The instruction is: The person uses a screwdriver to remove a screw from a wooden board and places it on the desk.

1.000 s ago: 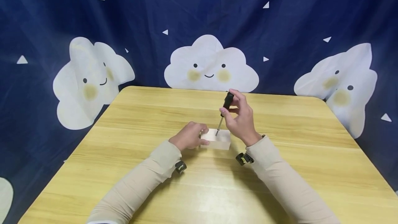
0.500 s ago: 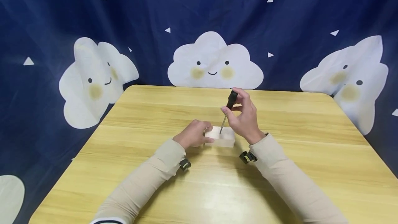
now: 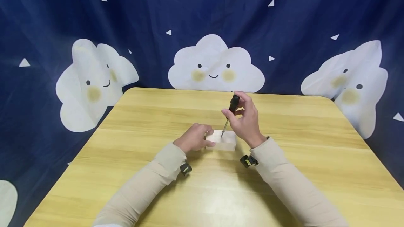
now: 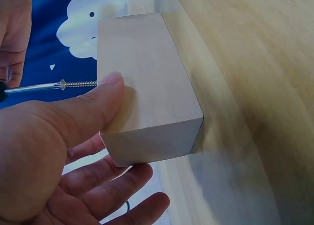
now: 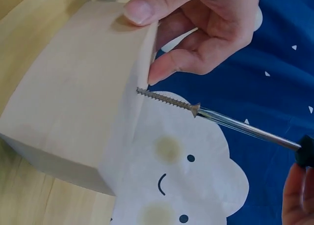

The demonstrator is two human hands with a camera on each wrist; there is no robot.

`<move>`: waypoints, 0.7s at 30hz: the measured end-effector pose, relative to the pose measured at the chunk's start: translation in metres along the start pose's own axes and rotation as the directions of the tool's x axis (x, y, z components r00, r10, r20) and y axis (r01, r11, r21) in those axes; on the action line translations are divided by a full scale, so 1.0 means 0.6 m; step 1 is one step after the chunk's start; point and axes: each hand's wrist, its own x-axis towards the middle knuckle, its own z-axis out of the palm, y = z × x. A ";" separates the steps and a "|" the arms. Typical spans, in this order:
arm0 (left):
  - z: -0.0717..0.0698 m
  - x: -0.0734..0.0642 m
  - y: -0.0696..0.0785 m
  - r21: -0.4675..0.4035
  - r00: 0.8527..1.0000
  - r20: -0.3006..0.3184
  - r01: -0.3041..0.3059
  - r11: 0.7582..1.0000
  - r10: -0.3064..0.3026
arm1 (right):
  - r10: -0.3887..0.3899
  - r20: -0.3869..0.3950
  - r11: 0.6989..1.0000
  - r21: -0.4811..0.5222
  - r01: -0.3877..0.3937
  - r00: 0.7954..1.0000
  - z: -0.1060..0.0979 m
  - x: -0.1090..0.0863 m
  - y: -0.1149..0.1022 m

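A pale wooden block (image 3: 221,145) lies on the table in the head view. My left hand (image 3: 194,137) grips its left end, thumb (image 4: 110,90) on the near side and fingers round the far side. My right hand (image 3: 246,120) holds a screwdriver (image 3: 234,103) by its black handle, slanted above the block. At the shaft's tip is a countersunk screw (image 5: 169,99), its head against the driver and its point at the block's top face. Most of the screw's thread shows outside the wood in the right wrist view.
The wooden table (image 3: 151,111) spreads round the block on all sides. Behind it hangs a dark blue curtain (image 3: 145,6) printed with white smiling clouds and small triangles. Black wrist cameras sit under both cuffs, the right one (image 3: 247,161) near the block.
The whole head view shifts slightly right, then part way back. Both hands keep their holds on the block and the screwdriver, with only a slight change of the right fingers.
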 end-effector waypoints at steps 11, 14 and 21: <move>0.000 -0.001 0.000 0.008 1.000 -0.009 -0.011 1.000 0.011 | 0.001 0.057 0.999 0.054 -0.005 0.998 -0.001 0.002 -0.004; 0.001 -0.002 0.001 0.001 1.000 -0.007 -0.012 1.000 0.012 | 0.007 0.026 1.000 0.005 -0.007 1.000 -0.001 0.001 -0.005; 0.003 -0.002 0.001 0.002 1.000 -0.011 -0.002 1.000 0.002 | 0.005 0.085 0.995 0.097 -0.013 0.996 -0.003 0.001 -0.003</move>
